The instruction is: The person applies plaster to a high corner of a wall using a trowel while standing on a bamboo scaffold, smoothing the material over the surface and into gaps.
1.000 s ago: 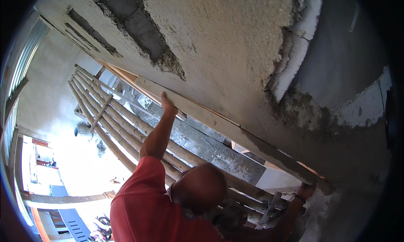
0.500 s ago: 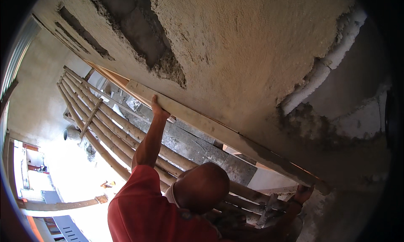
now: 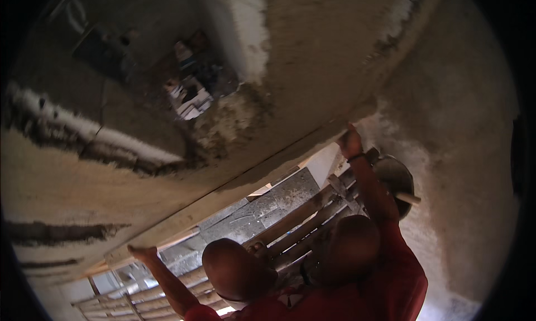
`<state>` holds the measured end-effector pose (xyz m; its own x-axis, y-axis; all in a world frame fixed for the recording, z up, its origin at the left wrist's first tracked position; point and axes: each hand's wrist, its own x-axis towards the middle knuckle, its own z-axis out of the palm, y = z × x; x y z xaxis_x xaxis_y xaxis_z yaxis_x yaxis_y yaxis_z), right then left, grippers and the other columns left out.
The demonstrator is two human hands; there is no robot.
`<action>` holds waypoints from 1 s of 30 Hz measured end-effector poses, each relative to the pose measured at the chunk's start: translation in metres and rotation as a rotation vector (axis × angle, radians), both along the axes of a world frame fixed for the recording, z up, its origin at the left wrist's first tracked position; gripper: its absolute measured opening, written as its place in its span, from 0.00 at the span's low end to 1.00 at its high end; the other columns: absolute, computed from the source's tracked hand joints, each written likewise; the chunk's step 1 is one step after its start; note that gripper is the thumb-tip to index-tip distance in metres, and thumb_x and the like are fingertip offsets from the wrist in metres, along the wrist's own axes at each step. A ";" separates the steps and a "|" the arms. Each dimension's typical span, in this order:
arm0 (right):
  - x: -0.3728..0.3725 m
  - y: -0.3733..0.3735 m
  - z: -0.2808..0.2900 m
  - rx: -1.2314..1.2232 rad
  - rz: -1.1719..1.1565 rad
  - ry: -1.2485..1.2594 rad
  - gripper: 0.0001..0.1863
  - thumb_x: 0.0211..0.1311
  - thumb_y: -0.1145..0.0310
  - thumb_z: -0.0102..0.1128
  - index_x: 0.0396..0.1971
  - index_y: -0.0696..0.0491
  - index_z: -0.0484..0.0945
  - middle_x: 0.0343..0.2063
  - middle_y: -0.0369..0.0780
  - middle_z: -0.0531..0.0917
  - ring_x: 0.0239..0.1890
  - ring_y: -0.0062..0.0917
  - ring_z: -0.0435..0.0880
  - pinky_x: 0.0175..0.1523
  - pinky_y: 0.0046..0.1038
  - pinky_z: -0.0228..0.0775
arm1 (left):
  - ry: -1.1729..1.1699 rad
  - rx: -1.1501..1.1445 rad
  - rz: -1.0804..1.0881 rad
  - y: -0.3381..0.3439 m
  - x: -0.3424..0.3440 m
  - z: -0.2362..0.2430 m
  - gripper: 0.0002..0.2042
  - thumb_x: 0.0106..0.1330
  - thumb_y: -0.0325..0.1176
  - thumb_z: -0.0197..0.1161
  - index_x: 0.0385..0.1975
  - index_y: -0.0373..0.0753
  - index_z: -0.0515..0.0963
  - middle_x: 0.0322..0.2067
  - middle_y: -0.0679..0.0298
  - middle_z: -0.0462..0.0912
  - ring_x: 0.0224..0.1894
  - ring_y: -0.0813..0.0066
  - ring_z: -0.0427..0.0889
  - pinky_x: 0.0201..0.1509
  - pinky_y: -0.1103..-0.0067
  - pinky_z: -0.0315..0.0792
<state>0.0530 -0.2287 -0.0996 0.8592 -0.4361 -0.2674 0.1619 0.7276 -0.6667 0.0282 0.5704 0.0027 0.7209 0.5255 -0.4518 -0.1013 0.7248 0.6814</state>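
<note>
A long wooden plank (image 3: 195, 212) lies along the lower edge of a rough plastered wall (image 3: 312, 70), slanting up from lower left to right. Part of its face is smeared with mortar. My left hand (image 3: 144, 254) grips the lower edge near the left end. Near the other end, my right hand (image 3: 350, 141) is closed around the edge, its fingers dark and partly hidden. Both arms reach up in red sleeves. My bent knees (image 3: 231, 269) show below the plank.
Wooden poles (image 3: 304, 212) form a platform under me, with gaps between them. A grey floor (image 3: 287, 198) lies lower down. Beside my right forearm sits a round dark pan (image 3: 395, 178) with a light handle-like stick (image 3: 407, 198). White and grey debris (image 3: 192, 100) shows through a wall opening.
My view has turned and swung to the right, so the plank now slants the other way. Both hands stay on it. The pan and the wall opening's debris have come into sight.
</note>
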 end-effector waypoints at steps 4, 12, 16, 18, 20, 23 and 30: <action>-0.003 0.018 0.024 -0.048 -0.164 0.063 0.19 0.66 0.59 0.48 0.52 0.54 0.67 0.48 0.43 0.77 0.47 0.33 0.80 0.46 0.39 0.80 | 0.137 0.247 0.291 0.022 0.007 -0.016 0.30 0.64 0.54 0.44 0.60 0.40 0.65 0.60 0.57 0.67 0.61 0.57 0.66 0.61 0.61 0.64; -0.011 0.025 0.054 -0.069 -0.236 0.140 0.20 0.69 0.59 0.43 0.51 0.59 0.68 0.49 0.45 0.77 0.49 0.35 0.78 0.54 0.43 0.72 | 0.162 0.189 0.282 0.028 0.020 0.011 0.28 0.63 0.55 0.48 0.57 0.44 0.69 0.58 0.61 0.70 0.58 0.58 0.70 0.59 0.60 0.68; -0.018 0.023 0.060 -0.070 -0.201 0.107 0.21 0.69 0.59 0.43 0.51 0.59 0.68 0.50 0.46 0.76 0.51 0.36 0.77 0.56 0.43 0.70 | 0.206 0.228 0.330 0.008 0.017 0.019 0.28 0.63 0.55 0.48 0.57 0.43 0.69 0.58 0.59 0.70 0.57 0.56 0.71 0.58 0.60 0.68; -0.019 0.019 0.064 -0.054 -0.198 0.136 0.20 0.68 0.59 0.44 0.51 0.59 0.68 0.51 0.46 0.75 0.53 0.36 0.75 0.57 0.44 0.69 | 0.250 0.272 0.356 0.003 0.017 0.017 0.28 0.63 0.55 0.47 0.57 0.42 0.70 0.58 0.58 0.70 0.57 0.55 0.71 0.59 0.60 0.67; -0.013 0.013 0.067 -0.031 -0.216 0.129 0.19 0.67 0.61 0.47 0.51 0.59 0.68 0.49 0.46 0.75 0.49 0.36 0.76 0.55 0.42 0.71 | 0.162 0.167 0.247 -0.004 0.009 0.024 0.30 0.63 0.55 0.47 0.59 0.41 0.67 0.58 0.59 0.70 0.59 0.55 0.69 0.59 0.60 0.67; -0.005 0.005 0.042 -0.336 -0.185 0.254 0.21 0.61 0.71 0.55 0.53 0.58 0.67 0.39 0.41 0.78 0.37 0.32 0.78 0.46 0.37 0.76 | 0.111 0.147 0.095 0.025 -0.006 0.011 0.28 0.64 0.52 0.47 0.59 0.41 0.65 0.54 0.59 0.72 0.55 0.58 0.70 0.57 0.62 0.68; -0.038 -0.012 0.053 -0.073 0.041 0.205 0.17 0.67 0.61 0.48 0.53 0.50 0.73 0.42 0.40 0.81 0.42 0.28 0.79 0.54 0.36 0.71 | 0.368 0.604 0.421 0.051 0.011 0.002 0.30 0.65 0.47 0.53 0.64 0.42 0.55 0.54 0.55 0.69 0.50 0.61 0.72 0.50 0.64 0.74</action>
